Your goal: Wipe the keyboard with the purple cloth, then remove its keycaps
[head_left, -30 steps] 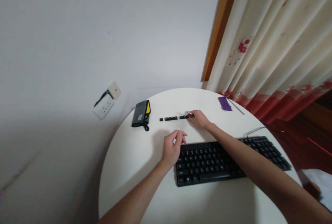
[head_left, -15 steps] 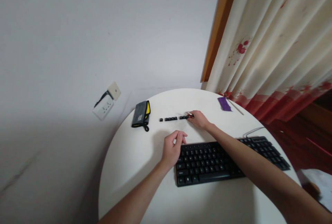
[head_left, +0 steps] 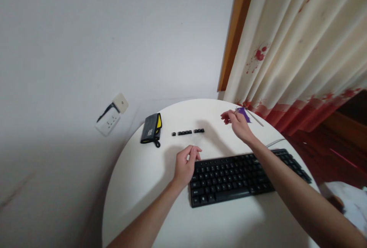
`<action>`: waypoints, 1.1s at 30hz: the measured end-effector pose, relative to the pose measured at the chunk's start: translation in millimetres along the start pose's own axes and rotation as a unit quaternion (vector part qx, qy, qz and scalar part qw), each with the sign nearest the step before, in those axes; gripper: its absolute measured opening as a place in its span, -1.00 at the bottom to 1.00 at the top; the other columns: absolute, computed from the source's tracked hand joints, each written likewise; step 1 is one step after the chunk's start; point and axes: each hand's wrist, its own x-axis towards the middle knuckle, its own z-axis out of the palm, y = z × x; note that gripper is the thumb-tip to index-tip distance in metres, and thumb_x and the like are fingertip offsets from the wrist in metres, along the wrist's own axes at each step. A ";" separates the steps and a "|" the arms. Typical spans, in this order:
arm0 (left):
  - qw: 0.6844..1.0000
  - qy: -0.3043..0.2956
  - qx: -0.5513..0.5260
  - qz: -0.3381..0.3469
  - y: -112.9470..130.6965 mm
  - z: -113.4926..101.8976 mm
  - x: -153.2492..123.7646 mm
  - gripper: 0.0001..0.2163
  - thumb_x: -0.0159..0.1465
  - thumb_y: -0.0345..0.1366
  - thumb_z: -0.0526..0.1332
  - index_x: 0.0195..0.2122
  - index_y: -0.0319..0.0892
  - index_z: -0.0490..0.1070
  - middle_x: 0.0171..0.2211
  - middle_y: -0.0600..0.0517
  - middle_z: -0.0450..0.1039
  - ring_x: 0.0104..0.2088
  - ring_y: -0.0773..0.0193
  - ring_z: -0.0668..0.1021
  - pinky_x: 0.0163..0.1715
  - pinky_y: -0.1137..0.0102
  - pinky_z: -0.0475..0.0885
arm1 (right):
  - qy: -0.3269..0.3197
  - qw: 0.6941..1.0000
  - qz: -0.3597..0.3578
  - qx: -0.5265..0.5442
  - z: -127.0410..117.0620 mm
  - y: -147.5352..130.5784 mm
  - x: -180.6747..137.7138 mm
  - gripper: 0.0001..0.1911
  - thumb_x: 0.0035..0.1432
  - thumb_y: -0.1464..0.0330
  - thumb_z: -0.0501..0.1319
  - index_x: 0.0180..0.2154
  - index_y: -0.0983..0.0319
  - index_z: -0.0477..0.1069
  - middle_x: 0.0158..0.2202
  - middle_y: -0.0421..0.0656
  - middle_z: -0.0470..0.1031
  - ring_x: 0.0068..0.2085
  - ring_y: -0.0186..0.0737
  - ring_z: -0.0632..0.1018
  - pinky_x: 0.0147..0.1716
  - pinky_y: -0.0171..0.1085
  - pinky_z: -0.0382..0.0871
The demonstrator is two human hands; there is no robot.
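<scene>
My left hand [head_left: 185, 162] rests at the far left corner of the black keyboard [head_left: 232, 177], its fingers curled together and nothing visible in them. My right hand [head_left: 236, 123] is raised over the back right of the table, beside a purple cloth [head_left: 243, 115] that it partly covers. Its fingers are bent around what looks like a small thin metal tool [head_left: 236, 111], mostly hidden. Behind the keyboard, several small black keycaps [head_left: 185, 132] lie in a broken row, with one apart at the left end.
A grey and yellow pouch [head_left: 151, 128] lies at the left of the round white table [head_left: 137, 186]. A thin pale stick [head_left: 255, 118] lies by the cloth. The wall with a socket [head_left: 107, 122] is on the left; a curtain [head_left: 286, 49] hangs at the right.
My right hand has lifted away from the right end of the keycap row and moved right toward the purple cloth. My left hand stays by the keyboard. The view has shifted slightly.
</scene>
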 end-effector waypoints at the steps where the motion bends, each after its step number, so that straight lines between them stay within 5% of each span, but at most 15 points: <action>1: 1.000 0.000 0.001 0.001 0.1 0.1 -0.1 -0.70 0.42 -0.18 0.06 -0.35 -0.22 0.47 -0.54 0.09 0.39 -0.46 0.32 0.45 -0.37 0.44 0.33 | 0.023 0.999 -0.004 0.028 -11.4 -5.2 -7.4 -0.41 0.39 0.05 -0.14 -0.26 0.29 0.51 -0.33 -0.05 0.53 -0.31 -0.20 0.50 -0.28 -0.27 0.36; 9: 1.000 -0.004 0.030 -0.001 1.6 0.8 -0.8 -0.70 0.41 -0.17 0.07 -0.33 -0.22 0.47 -0.54 0.09 0.39 -0.48 0.32 0.45 -0.39 0.44 0.33 | 0.083 0.991 0.101 0.021 -62.0 -8.9 -79.8 -0.54 0.34 0.06 0.00 -0.41 0.23 0.41 -0.60 -0.26 0.25 -0.56 -0.33 0.28 -0.56 -0.33 0.13; 21: 0.998 0.005 0.065 0.005 -0.7 0.5 -0.5 -0.70 0.41 -0.18 0.06 -0.34 -0.21 0.48 -0.54 0.10 0.41 -0.48 0.33 0.46 -0.39 0.46 0.37 | -0.041 0.990 0.130 -0.027 -47.3 9.2 -110.8 -0.69 0.30 0.22 0.07 -0.43 0.23 0.39 -0.61 -0.27 0.35 -0.53 -0.29 0.38 -0.46 -0.31 0.22; 33: 0.998 0.001 0.070 0.004 1.0 1.6 -0.1 -0.70 0.41 -0.18 0.06 -0.35 -0.22 0.48 -0.54 0.08 0.41 -0.48 0.31 0.46 -0.40 0.45 0.37 | -0.079 0.988 0.104 -0.085 -34.9 9.2 -118.1 -0.68 0.34 0.25 0.04 -0.45 0.20 0.34 -0.57 -0.23 0.40 -0.49 -0.25 0.45 -0.41 -0.31 0.23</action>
